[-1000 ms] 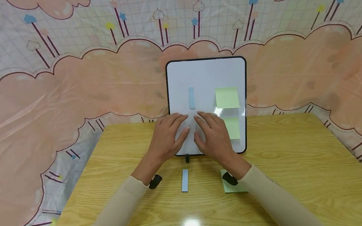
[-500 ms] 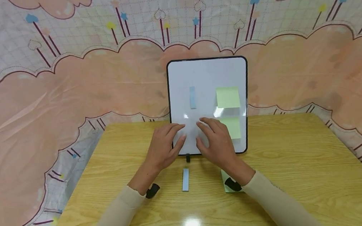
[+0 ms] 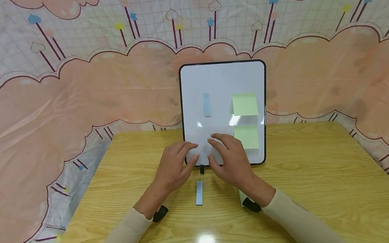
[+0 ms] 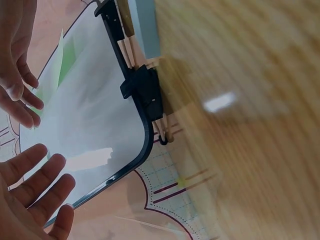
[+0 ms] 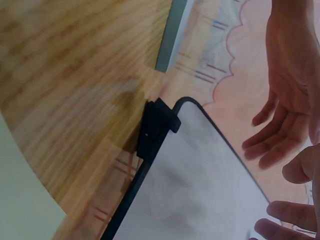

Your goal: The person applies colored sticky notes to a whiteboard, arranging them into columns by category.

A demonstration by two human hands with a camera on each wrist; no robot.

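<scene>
A whiteboard (image 3: 222, 80) with a black rim stands upright, bearing a narrow pale blue sticky strip (image 3: 206, 105) and two green sticky notes, an upper note (image 3: 244, 104) and a lower note (image 3: 246, 137). My left hand (image 3: 175, 165) hovers before the board's lower left corner, fingers loosely bent and holding nothing. Opposite it, my right hand (image 3: 230, 157) is before the lower middle, also without anything in its grasp. A gap separates the two hands. Between my forearms a pad of blue strips (image 3: 199, 193) lies on the table.
A pad of green notes (image 5: 25, 195) lies on the table, mostly hidden under my right wrist in the head view. Black clip feet (image 4: 145, 90) hold the board's bottom edge above the wooden table (image 3: 324, 179). A patterned cloth (image 3: 118, 89) hangs behind.
Both hands have come down the whiteboard and back toward me, uncovering more of its surface and the lower green note. The blue strip on the board has stayed in place.
</scene>
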